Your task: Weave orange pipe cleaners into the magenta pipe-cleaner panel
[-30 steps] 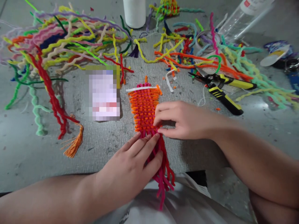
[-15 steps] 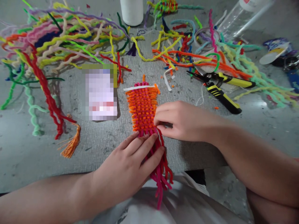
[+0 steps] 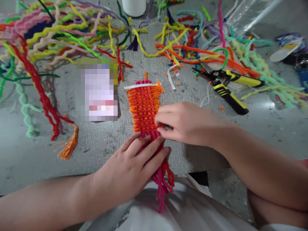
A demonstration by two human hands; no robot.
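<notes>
A woven strip of orange and pink pipe cleaners [image 3: 144, 107] lies on the table, crossed near its top by a thin white strip [image 3: 137, 86]. Pink and red pipe cleaner ends [image 3: 160, 187] hang from its lower side over the table edge. My left hand [image 3: 134, 160] rests flat across these ends, fingers stretched out and slightly apart. At the weave's lower right edge, my right hand [image 3: 185, 123] is closed in a pinch on the pipe cleaner weave. Its fingertips partly hide what exactly they grip.
Loose coloured pipe cleaners [image 3: 60, 35] are heaped at the left. A phone with a blurred screen [image 3: 101, 93] and an orange tassel [image 3: 69, 146] lie left of the weave. Yellow-black pliers [image 3: 226, 91] lie at the right. A white bottle [image 3: 134, 7] stands at the back.
The view has shifted a little, so the table things sit slightly higher and mostly further left. My right fingers remain at the weave's right edge, and my left hand still lies on the ends.
</notes>
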